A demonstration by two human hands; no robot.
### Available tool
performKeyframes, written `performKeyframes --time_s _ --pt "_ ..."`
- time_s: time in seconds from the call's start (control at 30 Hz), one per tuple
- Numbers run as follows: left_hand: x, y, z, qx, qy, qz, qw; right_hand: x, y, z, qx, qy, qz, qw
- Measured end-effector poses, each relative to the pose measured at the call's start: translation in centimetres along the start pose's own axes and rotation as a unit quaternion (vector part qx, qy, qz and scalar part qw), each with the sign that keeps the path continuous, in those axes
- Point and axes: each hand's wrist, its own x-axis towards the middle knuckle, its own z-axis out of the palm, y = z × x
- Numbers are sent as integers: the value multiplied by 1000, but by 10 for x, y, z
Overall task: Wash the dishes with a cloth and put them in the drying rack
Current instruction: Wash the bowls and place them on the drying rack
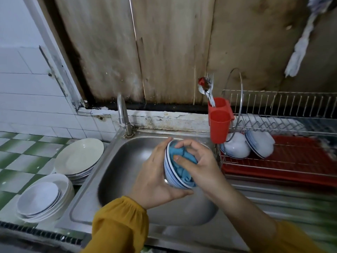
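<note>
Head view looks down on a steel sink (118, 170), over which a blue-rimmed white bowl (168, 173) is held tipped on its side, mouth facing right. The left hand (158, 177) cups it from behind, fingers curled over the top rim and thumb under the base. This closed grip on the bowl steadies it against the push from the other side. The right hand (200, 161) has its fingers and thumb curled over a bunched blue cloth (180, 172) and presses it into the bowl's hollow, so its grip is closed on the cloth. Holding the bowl over the basin lets drips fall into the sink rather than onto the counter (18, 161). I judge this to be the wiping of the bowl's inside. No water shows at the tap (124, 114).

Just beside the sink on the right stands the wire drying rack (282, 123), over a red tray (291, 165). A pair of racked bowls (237, 147) lean there side by side, mouths down, presumably to drain. A red cutlery holder (218, 123) hangs at the rack's near end with a spoon and fork (207, 86) standing in it. On the left, two stacks of plates (80, 156) sit on the tiled counter, so most of the washing seems left to do.
</note>
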Motion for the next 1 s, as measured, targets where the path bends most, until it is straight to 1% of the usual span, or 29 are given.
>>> performKeyframes --time_s 0.07,0.1,0.13,0.2,0.23,0.27,0.3,0.33,0.37,0.43,0.47,0.53,0.57,0.63,0.7,0.73,0.77,0.8,0.87,0.9,0.93,1.0 --pt "3 9 12 -13 -15 8 1000 -2 2 -12 -15 102 -5 995" --pt "5 14 18 -18 -24 10 1000 -5 3 -15 -31 123 -14 992" --pt "8 18 23 -22 -31 10 999 -9 2 -19 -46 115 -22 992" --pt "15 21 30 -30 -43 22 998 -20 -1 -29 -44 40 -21 998" --pt "18 22 34 -37 -48 29 998 -25 -6 -37 -18 0 -14 1000" --pt "23 22 39 -52 -55 33 997 -29 -11 -46 21 -20 -5 1000" --pt "27 25 47 -84 -66 26 994 -33 -14 -56 65 -7 2 998" --pt "32 29 57 -130 -76 10 989 -36 -15 -67 110 39 3 993" --pt "36 35 70 -177 -84 -13 981 -39 -16 -80 151 114 -6 982" --pt "41 44 94 -248 -80 -77 962 -44 -18 -105 209 276 -48 937" --pt "43 50 105 -278 -76 -115 951 -48 -19 -119 207 338 -78 915" --pt "46 58 127 -349 -66 -198 914 -59 -20 -147 148 411 -126 891" --pt "48 63 137 -396 -64 -240 884 -65 -19 -161 98 432 -137 886" --pt "54 75 148 -479 -71 -337 808 -78 -13 -179 -12 458 -137 878" --pt "63 89 154 -540 -112 -419 721 -92 -7 -189 -91 469 -129 869" --pt "68 94 157 -562 -123 -441 689 -98 -5 -191 -121 463 -124 869" --pt "74 99 159 -580 -128 -453 665 -103 -5 -191 -151 444 -112 876" --pt "80 104 161 -594 -130 -460 647 -107 -4 -191 -182 412 -91 888" --pt "91 111 167 -597 -119 -478 634 -113 0 -190 -260 345 -33 901" --pt "96 112 170 -594 -115 -488 629 -113 2 -189 -310 320 -11 895" --pt "100 113 175 -595 -121 -498 619 -111 6 -190 -364 305 1 880" --pt "108 118 184 -603 -144 -519 589 -107 14 -194 -448 284 14 848"
